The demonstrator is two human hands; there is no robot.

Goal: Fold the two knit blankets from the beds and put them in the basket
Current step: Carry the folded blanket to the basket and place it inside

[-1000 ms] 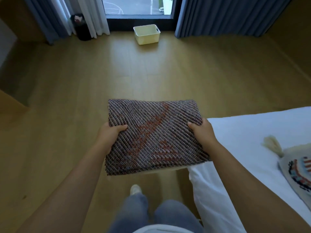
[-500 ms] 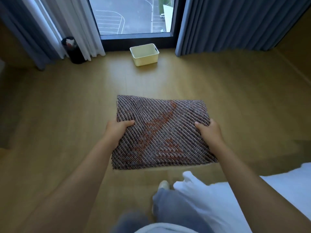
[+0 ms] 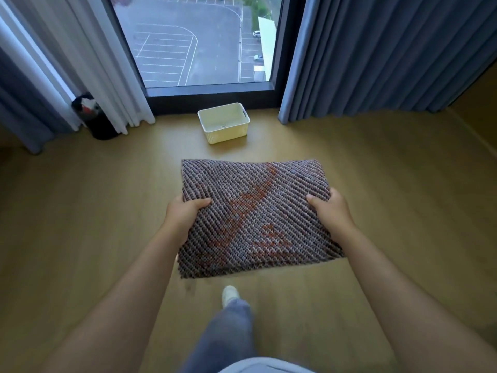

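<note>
Both hands are gripping one folded knit blanket (image 3: 255, 219), the left hand (image 3: 185, 216) and right hand (image 3: 329, 211) pinching its side edges, level above the floor (image 3: 80, 211). Soft and floppy, it probably needs that two-sided support. The empty basket (image 3: 223, 122) is waiting far ahead by the window (image 3: 199, 41).

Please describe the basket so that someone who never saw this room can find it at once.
Look at the big window between the curtains. On the wooden floor just below its dark frame stands the basket, a pale yellow open box with nothing inside. The only thing near it is a black bin, further left.
</note>
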